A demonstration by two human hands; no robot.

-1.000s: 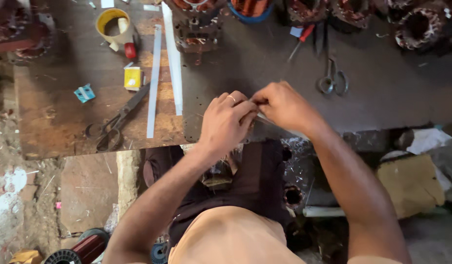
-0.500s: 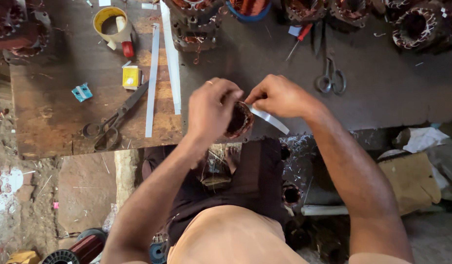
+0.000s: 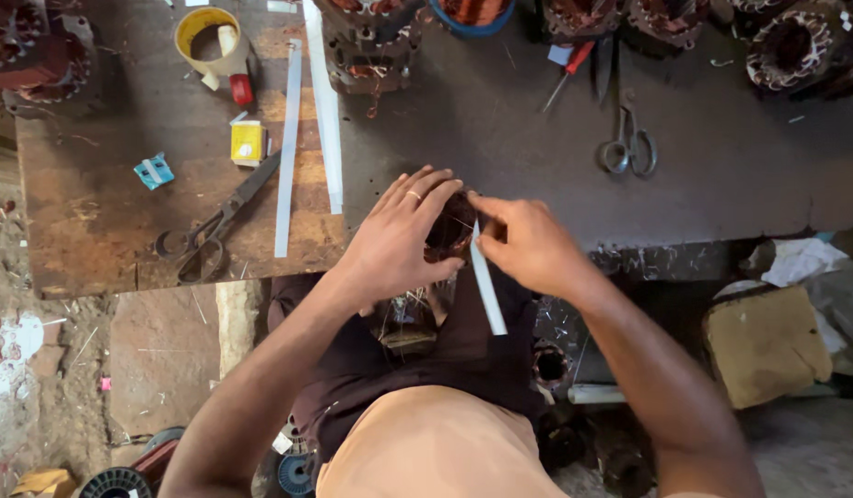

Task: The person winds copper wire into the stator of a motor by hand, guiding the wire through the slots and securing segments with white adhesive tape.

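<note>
My left hand [image 3: 401,235] wraps around a small dark stator with copper windings [image 3: 448,227], held above my lap at the bench's near edge. My right hand [image 3: 528,244] pinches a narrow white paper strip [image 3: 487,288] whose upper end meets the stator's opening while the lower end hangs toward my lap. A ring shows on one finger of my left hand. Much of the stator is hidden behind my fingers.
On the bench lie two long white strips [image 3: 288,148], dark scissors [image 3: 214,226], a roll of yellow tape [image 3: 208,37], a small yellow box [image 3: 247,143] and steel scissors [image 3: 628,143]. Several wound stators [image 3: 371,41] line the far edge. A brown bag [image 3: 766,341] sits at right.
The stator has come into sight between my hands, which drew slightly apart. The white strip now points down from the stator; my head view shifted a little.
</note>
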